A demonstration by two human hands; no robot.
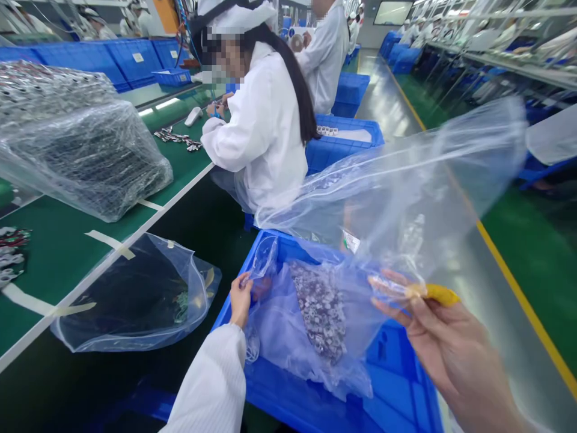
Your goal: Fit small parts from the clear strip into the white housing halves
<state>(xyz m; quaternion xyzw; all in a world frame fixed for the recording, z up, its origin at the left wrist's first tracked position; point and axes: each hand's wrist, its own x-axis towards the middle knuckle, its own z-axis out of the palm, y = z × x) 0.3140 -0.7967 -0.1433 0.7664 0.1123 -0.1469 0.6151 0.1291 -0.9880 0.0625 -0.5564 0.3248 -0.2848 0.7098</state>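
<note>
My left hand pinches the edge of a clear plastic bag that lies in a blue plastic bin and holds a heap of small grey metal parts. My right hand, with a yellow cover on one fingertip, is closed on the edge of a large empty clear plastic bag lifted above the bin. That lifted bag billows up and to the right, across the aisle.
A green worktable stands at left with a big plastic-wrapped bundle on it. A clear bag hangs at the table's edge. A person in a white coat sits ahead; blue bins stand behind.
</note>
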